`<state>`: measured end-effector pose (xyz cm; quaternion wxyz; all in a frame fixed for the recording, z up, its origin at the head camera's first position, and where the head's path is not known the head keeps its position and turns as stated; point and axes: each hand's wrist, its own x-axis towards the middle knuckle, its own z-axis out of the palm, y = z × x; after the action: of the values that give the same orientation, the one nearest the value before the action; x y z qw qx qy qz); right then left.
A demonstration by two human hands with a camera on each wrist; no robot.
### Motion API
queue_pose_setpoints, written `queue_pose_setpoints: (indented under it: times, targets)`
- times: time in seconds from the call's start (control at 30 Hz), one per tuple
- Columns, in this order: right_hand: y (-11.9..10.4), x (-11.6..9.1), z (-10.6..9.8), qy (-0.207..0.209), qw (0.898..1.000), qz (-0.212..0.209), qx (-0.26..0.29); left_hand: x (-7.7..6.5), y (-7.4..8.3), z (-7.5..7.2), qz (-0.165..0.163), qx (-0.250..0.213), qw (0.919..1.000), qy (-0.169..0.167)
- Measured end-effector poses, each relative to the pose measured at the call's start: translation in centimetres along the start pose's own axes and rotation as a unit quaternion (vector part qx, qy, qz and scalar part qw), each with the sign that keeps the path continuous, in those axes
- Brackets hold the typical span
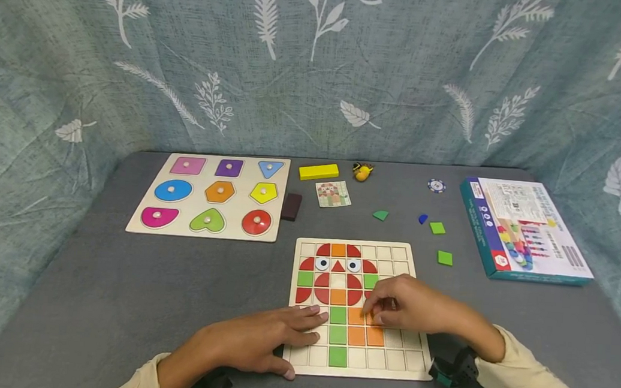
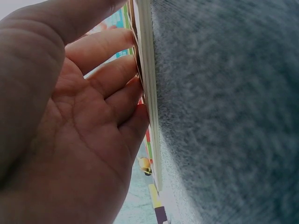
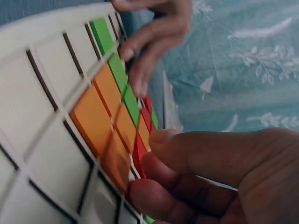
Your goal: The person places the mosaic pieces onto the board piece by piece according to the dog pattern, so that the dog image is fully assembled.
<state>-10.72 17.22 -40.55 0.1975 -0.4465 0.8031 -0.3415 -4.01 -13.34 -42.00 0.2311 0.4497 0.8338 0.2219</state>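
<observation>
A wooden grid board [image 1: 309, 362] carries red, green and orange tiles and two eye tiles. My left hand [image 1: 273, 336] rests on its lower left part, fingers extended; the left wrist view shows the palm and fingers [image 2: 112, 70] along the board's edge [image 2: 152, 93]. My right hand [image 1: 411, 303] is over the board's right side, fingers loosely bent. In the right wrist view, a fingertip meets the edge of an orange tile [image 3: 114, 158], while the thumb stays apart from the fingers. Beside it are other orange tiles [image 3: 93, 116] and a column of green tiles [image 1: 337, 335].
A shape-puzzle board [image 1: 238, 225] lies at the back left, near a dark brown block [image 1: 291, 207], yellow block [image 1: 318, 172] and picture card [image 1: 334, 194]. Loose green tiles [image 1: 445, 258], a blue piece [image 1: 423, 219], a poker chip [image 1: 436, 185] and a box [image 1: 535, 234] are right.
</observation>
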Motion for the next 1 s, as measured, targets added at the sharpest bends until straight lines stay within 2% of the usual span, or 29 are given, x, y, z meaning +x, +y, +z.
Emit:
queue_pose_setpoints:
  times: [0.1,0.2,0.33,0.47,0.67,1.0]
  targets:
    - [0.9,0.2,-0.7,0.023,1.000,0.009,0.016,-0.1,0.0,0.0,0.000,0.000,1.0000,0.001]
    - [1.8,0.4,-1.6,0.046,0.998,0.042,0.031,-0.1,0.0,0.0,0.001,0.003,1.0000,0.002]
    - [2.5,0.7,-2.8,0.079,0.995,0.067,0.008,-0.1,0.1,-0.1,0.002,0.004,1.0000,0.001]
    - [2.7,1.4,-4.1,0.105,0.992,0.060,-0.026,-0.2,0.0,-0.2,0.002,0.000,1.0000,0.001]
    - [3.6,2.3,-5.2,0.143,0.987,0.059,-0.047,-0.3,0.0,-0.3,0.005,-0.003,1.0000,-0.001]
    - [6.3,4.1,-6.3,0.167,0.977,0.118,-0.061,-0.3,-0.1,-0.1,0.003,-0.004,1.0000,-0.004]
